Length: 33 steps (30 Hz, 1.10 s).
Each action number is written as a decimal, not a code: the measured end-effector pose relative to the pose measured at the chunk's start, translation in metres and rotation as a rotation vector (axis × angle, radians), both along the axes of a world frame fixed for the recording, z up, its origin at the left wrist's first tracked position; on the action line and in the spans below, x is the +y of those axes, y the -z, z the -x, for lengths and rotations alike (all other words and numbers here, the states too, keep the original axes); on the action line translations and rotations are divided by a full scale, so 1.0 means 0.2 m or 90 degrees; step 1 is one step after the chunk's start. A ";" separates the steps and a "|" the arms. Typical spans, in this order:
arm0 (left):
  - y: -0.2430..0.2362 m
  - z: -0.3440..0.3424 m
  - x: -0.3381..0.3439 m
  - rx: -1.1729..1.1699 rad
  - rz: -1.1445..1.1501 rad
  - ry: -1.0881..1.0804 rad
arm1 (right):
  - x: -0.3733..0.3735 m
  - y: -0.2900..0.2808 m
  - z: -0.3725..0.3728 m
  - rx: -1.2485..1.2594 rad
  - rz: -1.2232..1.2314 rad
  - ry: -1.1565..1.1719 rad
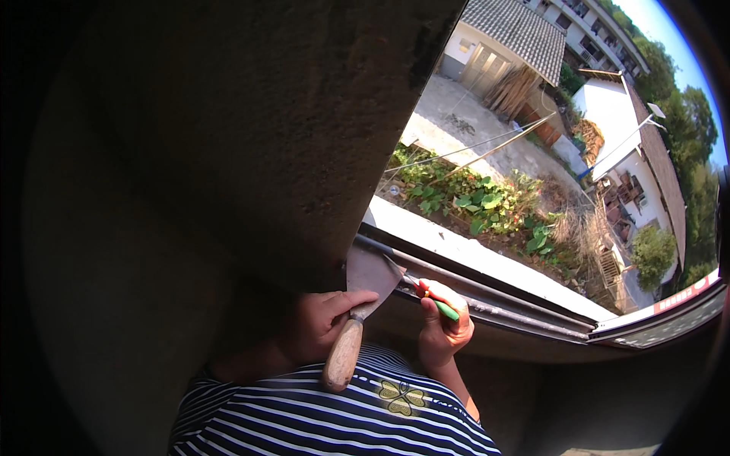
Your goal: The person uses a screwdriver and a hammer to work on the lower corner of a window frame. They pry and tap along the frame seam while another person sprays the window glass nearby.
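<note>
My left hand is closed at the neck of a putty knife, its thumb lying against the base of the metal blade. The knife's worn wooden handle points down toward my striped shirt. The blade's broad end reaches the corner of the window track. In my right hand is a slim tool with a red and green handle. This tool's narrow dark end meets or lies close to the blade's right edge at the track; its exact tip is too small to make out.
A dark rough wall rises close on the left. The pale outer sill runs along the opening. At the right stands a window sash edge. Outside are green plants, a paved yard and tiled-roof buildings.
</note>
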<state>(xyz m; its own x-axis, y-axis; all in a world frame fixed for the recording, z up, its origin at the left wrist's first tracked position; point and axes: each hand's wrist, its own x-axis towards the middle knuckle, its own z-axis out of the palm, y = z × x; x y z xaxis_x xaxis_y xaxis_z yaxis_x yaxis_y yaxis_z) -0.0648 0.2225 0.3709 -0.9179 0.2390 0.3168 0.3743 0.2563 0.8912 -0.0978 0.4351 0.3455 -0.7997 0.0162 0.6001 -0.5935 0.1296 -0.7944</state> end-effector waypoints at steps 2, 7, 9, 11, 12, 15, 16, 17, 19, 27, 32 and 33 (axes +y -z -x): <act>-0.02 -0.01 -0.01 -0.242 -0.226 0.070 | 0.00 0.00 0.00 0.046 -0.005 -0.004; -0.03 -0.01 -0.06 -0.491 -0.622 0.287 | -0.01 0.00 0.00 0.028 0.011 -0.021; -0.04 -0.01 -0.05 -0.510 -0.702 0.331 | -0.02 0.00 0.01 0.045 -0.022 -0.012; -0.04 0.00 -0.03 -0.489 -0.749 0.379 | -0.01 0.00 0.01 0.056 -0.024 -0.025; -0.05 -0.01 -0.02 -0.501 -0.680 0.338 | -0.01 0.00 0.01 0.053 -0.020 -0.030; -0.07 -0.01 0.01 -0.529 -0.556 0.199 | -0.01 0.00 0.01 0.092 -0.006 -0.027; -0.09 -0.01 0.01 -0.520 -0.518 0.174 | -0.01 -0.01 0.02 0.091 -0.035 -0.024; -0.09 0.00 0.01 -0.511 -0.490 0.151 | -0.01 -0.01 0.02 0.094 -0.053 -0.025; -0.10 0.01 0.03 -0.494 -0.455 0.122 | -0.01 -0.01 0.03 0.089 -0.062 -0.029; -0.09 0.05 0.05 -0.437 -0.400 0.114 | -0.02 0.00 0.05 0.030 0.031 -0.042; -0.09 0.05 0.04 -0.440 -0.379 0.124 | -0.02 0.00 0.04 0.043 0.028 -0.059; -0.09 0.05 0.04 -0.443 -0.371 0.126 | -0.02 0.00 0.04 0.044 0.026 -0.058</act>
<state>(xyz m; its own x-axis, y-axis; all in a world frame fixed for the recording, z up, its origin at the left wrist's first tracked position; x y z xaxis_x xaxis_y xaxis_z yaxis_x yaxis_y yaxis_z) -0.0742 0.2296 0.3893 -0.9058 0.3881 -0.1699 -0.3033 -0.3139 0.8997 -0.1053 0.4313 0.3461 -0.7556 -0.0291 0.6544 -0.6550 0.0412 -0.7545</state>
